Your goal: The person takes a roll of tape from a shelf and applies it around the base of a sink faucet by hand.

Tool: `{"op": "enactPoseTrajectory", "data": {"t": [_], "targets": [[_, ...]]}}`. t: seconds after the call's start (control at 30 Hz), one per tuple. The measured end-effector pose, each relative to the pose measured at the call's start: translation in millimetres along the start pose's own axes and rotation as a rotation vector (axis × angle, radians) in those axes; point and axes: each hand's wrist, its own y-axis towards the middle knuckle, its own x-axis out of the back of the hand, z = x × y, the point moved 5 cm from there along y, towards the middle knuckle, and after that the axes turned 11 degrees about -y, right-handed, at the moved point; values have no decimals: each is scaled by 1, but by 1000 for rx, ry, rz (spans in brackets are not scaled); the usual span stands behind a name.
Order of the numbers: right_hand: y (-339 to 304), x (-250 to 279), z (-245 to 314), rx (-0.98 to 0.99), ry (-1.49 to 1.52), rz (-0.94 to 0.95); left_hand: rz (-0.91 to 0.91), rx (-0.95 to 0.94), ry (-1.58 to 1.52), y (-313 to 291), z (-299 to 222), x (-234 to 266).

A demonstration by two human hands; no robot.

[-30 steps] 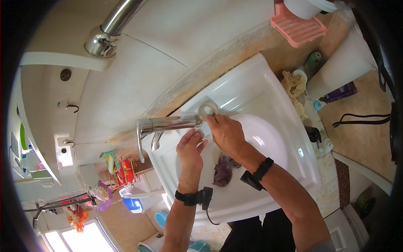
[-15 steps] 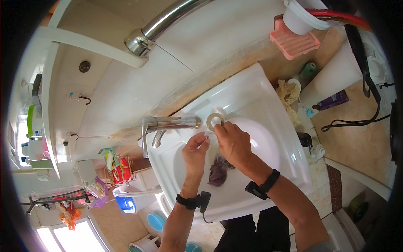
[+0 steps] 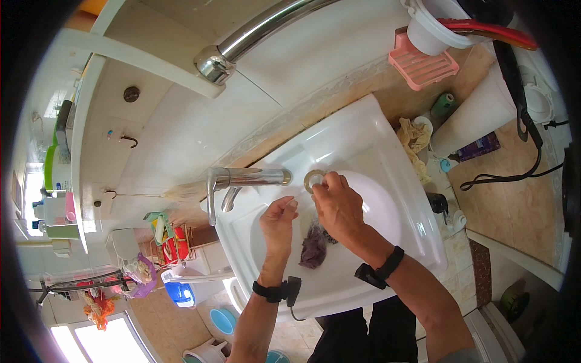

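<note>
Above the white washbasin (image 3: 378, 136), my right hand (image 3: 339, 209) pinches a beige ring that looks like a roll of tape (image 3: 307, 178). The fingers grip the ring's right side, and its round hole faces up. Left of it and apart from it, my left hand (image 3: 277, 225) has thumb and forefinger pressed together. A small pale bit seems to sit at those fingertips, too small to name. Below the hands a wet, dark purple cloth (image 3: 313, 249) lies bunched in the bowl, partly covered by my right hand. The chrome tap (image 3: 251, 176) stands just beyond my left hand.
A pink soap dish (image 3: 423, 66) hangs on the wall at the upper right, near a white pail (image 3: 426, 36). Crumpled yellowish gloves or cloth (image 3: 414, 138) lie beside the basin. A black cord (image 3: 508, 178) loops at the right. A chrome pipe (image 3: 260, 27) crosses above.
Both hands have drawn slightly apart: my left hand has shifted a little left and down. The tape-like ring has tilted and moved slightly right with my right hand. The view has shifted slightly.
</note>
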Motion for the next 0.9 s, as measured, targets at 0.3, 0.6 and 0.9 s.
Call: {"op": "enactPoseTrajectory", "data": {"t": [0.3,0.6,0.9], "targets": [[-7,-7,6,-4,-12,61,-38,45,-41,-4,-1,3],[-12,-14,11,-5,-60,104,-64,120,-111,-14,4,4],[-18,-17,19,17,-91,81,-25,298,-267,-29,9,-13]]}}
